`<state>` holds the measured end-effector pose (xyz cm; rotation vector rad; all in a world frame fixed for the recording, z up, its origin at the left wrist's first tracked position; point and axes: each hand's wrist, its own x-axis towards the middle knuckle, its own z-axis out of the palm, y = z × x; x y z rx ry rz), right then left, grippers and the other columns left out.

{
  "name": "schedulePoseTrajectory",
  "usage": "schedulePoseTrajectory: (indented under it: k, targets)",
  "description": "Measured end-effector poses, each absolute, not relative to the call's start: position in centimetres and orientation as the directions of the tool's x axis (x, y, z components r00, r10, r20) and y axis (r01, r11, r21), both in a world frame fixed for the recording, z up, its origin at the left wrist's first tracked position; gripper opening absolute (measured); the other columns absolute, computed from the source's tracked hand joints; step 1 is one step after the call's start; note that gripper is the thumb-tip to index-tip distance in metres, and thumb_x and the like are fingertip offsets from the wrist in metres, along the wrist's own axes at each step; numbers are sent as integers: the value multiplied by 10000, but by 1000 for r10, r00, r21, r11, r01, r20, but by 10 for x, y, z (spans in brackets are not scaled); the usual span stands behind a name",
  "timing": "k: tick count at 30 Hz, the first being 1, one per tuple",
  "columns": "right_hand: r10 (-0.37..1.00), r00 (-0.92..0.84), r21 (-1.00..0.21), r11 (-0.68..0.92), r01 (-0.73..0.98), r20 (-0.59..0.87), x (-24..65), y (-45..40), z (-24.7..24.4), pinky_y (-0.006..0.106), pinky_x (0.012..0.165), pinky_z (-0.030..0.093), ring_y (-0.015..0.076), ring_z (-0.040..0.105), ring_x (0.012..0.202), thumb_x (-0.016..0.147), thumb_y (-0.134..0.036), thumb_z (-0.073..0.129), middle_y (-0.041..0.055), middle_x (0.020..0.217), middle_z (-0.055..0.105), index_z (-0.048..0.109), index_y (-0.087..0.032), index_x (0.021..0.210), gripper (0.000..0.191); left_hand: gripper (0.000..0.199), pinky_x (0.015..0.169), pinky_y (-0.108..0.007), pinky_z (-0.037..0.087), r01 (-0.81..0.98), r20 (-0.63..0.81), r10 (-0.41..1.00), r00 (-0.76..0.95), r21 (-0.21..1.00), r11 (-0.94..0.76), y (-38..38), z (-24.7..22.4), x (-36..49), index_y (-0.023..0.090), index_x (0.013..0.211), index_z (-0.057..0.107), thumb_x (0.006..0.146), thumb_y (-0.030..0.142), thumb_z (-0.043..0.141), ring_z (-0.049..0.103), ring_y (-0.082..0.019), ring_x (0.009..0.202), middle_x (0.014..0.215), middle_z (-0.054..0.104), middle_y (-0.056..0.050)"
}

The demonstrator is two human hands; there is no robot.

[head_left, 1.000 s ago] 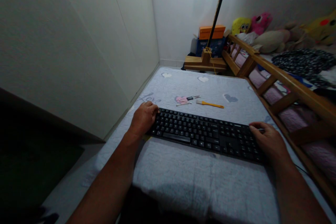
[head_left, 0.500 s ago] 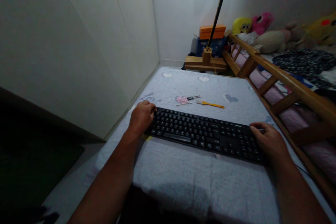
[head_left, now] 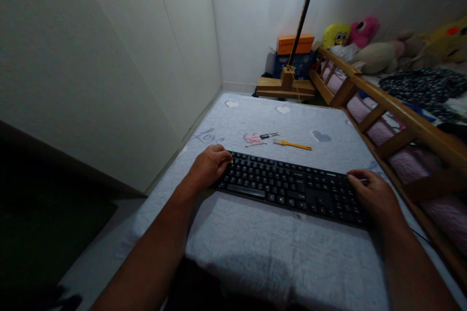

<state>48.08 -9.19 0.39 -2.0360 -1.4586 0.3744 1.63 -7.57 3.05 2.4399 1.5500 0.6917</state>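
Observation:
A black keyboard (head_left: 277, 184) lies at a slant on the patterned bedsheet. My left hand (head_left: 210, 165) rests over its left end, with fingers pressed together on the keys there. At these fingertips shows a tiny yellowish bit, too small to name. My right hand (head_left: 375, 194) grips the keyboard's right end, the thumb on top and the fingers curled round the far corner. Beyond the keyboard lie a yellow-handled brush (head_left: 294, 145), a small tool with a black grip and metal tip (head_left: 268, 135), and thin cotton swabs (head_left: 256, 144).
A wooden bed rail (head_left: 394, 107) runs along the right side. White cabinet doors (head_left: 146, 58) stand on the left. At the back are a wooden stand (head_left: 284, 88) with a pole, an orange box (head_left: 295, 44) and plush toys (head_left: 365, 31). A cable (head_left: 419, 235) trails at the right.
My left hand has slid to the right over the keyboard's left end, covering more keys. The right hand and the keyboard have stayed in place.

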Motion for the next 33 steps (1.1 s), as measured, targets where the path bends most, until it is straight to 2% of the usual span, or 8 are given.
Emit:
schedulePoseTrajectory:
  k: [7,23,27,33]
  targets:
    - [927,333,-610,-164,775,174,479,-92,5,414,748,482,252,618,742,717,-515,584,90,917,684,698,-234,823,322,190,836,-333,508,846,278,910,308,357,-395,-76,32,17,203,880,725,861,91,574,617,-208,895,930,677,-58]
    - [928,346,-601,-199,774,139,479,-92,6,418,728,471,247,606,718,715,-534,564,98,918,680,699,-226,853,363,170,859,-372,511,929,291,951,108,312,-201,-73,32,8,181,852,722,844,92,578,613,-245,926,923,673,-89]
    - [934,336,-602,-198,773,125,479,-93,7,420,710,471,256,610,718,722,-529,566,103,904,679,701,-225,864,361,168,863,-371,511,902,324,935,144,346,-258,-74,33,10,184,855,712,852,90,574,613,-240,932,922,674,-83]
    - [930,342,-602,-197,773,136,480,-92,6,416,707,472,246,609,706,722,-533,561,101,922,686,701,-231,853,358,187,840,-334,514,804,299,891,341,398,-441,-78,33,21,207,865,705,864,83,565,622,-199,893,913,669,-51]
